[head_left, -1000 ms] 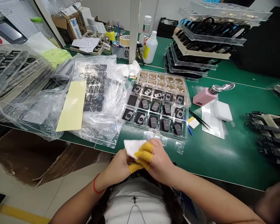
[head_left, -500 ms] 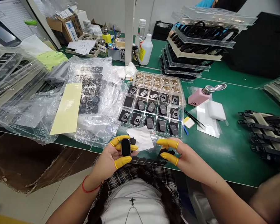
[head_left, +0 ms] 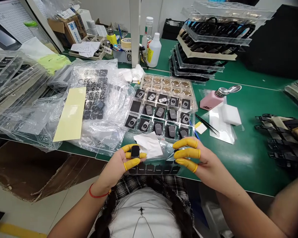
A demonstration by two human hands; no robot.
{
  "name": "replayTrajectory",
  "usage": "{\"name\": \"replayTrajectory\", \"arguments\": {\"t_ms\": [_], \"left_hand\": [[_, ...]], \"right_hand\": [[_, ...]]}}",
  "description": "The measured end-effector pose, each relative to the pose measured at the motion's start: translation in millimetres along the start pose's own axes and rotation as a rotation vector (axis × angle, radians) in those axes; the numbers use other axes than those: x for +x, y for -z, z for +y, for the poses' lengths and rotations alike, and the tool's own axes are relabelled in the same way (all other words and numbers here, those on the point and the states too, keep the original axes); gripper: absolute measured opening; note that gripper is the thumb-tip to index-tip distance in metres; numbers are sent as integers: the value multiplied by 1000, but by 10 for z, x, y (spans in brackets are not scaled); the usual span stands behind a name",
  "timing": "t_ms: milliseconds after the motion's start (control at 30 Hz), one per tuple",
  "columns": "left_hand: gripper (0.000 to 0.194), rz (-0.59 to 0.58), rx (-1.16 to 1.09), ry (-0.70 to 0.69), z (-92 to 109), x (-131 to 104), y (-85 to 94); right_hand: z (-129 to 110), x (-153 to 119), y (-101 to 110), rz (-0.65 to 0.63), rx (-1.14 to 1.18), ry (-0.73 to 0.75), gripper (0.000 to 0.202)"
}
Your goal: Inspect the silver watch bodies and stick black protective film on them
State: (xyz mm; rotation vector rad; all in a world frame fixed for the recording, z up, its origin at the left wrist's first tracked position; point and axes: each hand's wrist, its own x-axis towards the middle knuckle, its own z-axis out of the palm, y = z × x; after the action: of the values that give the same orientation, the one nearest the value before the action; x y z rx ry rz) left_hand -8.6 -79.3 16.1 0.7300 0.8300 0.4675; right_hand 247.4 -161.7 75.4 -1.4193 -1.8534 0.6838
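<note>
pink bottle [head_left: 210, 100], metal-topped. white block [head_left: 231, 114], resting on white sheet [head_left: 217, 123]. tweezers [head_left: 207, 123], black, tips over sheet. yellow card [head_left: 71, 114], long, atop plastic bags [head_left: 106, 132]. tape roll [head_left: 125, 45], in grey box [head_left: 119, 56]. white bottle [head_left: 155, 51], yellow-labelled. carton [head_left: 67, 30], rear left. tray stack [head_left: 218, 40], rear right.

Black watch [head_left: 135, 151]; yellow finger cots [head_left: 188, 153]; green bench [head_left: 248, 99].

The smartwatch [head_left: 135, 151] lies face up in the left grip [head_left: 120, 160], its rounded rectangular screen black and glossy, its crown on the right edge. Just beside it, a crumpled white wipe [head_left: 149, 145] is spread on the table [head_left: 245, 158]. Nearer the table's edge lies a clear sheet [head_left: 150, 169] bearing a row of dark, pale-lettered rounded rectangles.
</note>
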Motion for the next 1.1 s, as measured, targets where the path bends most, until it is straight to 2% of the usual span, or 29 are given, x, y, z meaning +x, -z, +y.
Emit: {"name": "replayTrajectory", "arguments": {"t_ms": [133,200,300,400,533,733,1100], "left_hand": [[65,-17,89,-13,-19,-8,-92],[66,-84,147,1,-36,-18,-150],[63,-199,256,9,-68,-35,-212],[61,-263,302,0,-81,-47,-234],[59,-264,325,-6,-68,-53,-229],[62,-266,349,-4,-69,-55,-212],[63,-259,330,-1,-91,-57,-199]], "right_hand": [[-61,125,-51,95,266,-231,14],[-83,225,-164,43,374,-346,20],[-110,360,-360,-117,471,-437,25],[-142,433,-484,-198,488,-428,30],[-186,454,-524,-246,525,-431,30],[-184,455,-546,-249,568,-469,28],[-167,443,-566,-236,481,-415,26]]}}
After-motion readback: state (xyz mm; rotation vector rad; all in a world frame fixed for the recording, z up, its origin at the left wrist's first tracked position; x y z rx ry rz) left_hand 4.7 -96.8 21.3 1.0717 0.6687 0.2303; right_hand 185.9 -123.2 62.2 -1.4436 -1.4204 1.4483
